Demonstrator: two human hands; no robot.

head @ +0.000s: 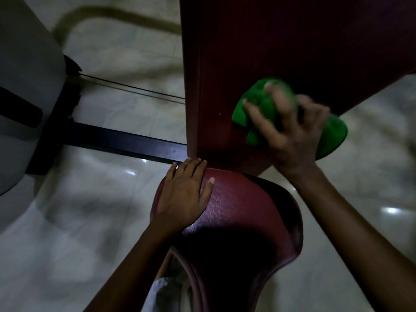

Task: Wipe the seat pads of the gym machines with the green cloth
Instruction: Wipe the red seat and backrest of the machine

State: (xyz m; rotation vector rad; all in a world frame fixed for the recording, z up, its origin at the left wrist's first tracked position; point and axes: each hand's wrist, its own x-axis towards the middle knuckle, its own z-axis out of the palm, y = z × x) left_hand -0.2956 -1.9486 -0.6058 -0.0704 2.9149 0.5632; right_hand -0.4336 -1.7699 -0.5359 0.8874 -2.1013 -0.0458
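Right hand [290, 134] is on the green cloth [258, 111], fingers spread and curled over the bunched fabric, pressing it against the lower part of the dark red back pad [258, 41]. The hand and the cloth are blurred, so the exact finger grip is hard to read, but the cloth is clearly held under the palm, with a fold of it poking out past the pad's right edge. Left hand [182, 192] lies flat on the maroon seat pad [243, 221], fingers straight and together, thumb out to the side, resting at the seat's left rear corner just where it meets the back pad. It grasps nothing. The seat's grained surface catches a patch of light beside that hand. Under the pads a dark metal bar [117, 140] runs left across the pale tiled floor [67, 233] to a grey machine housing [24, 91], with thin cables [135, 91] stretched above the bar.
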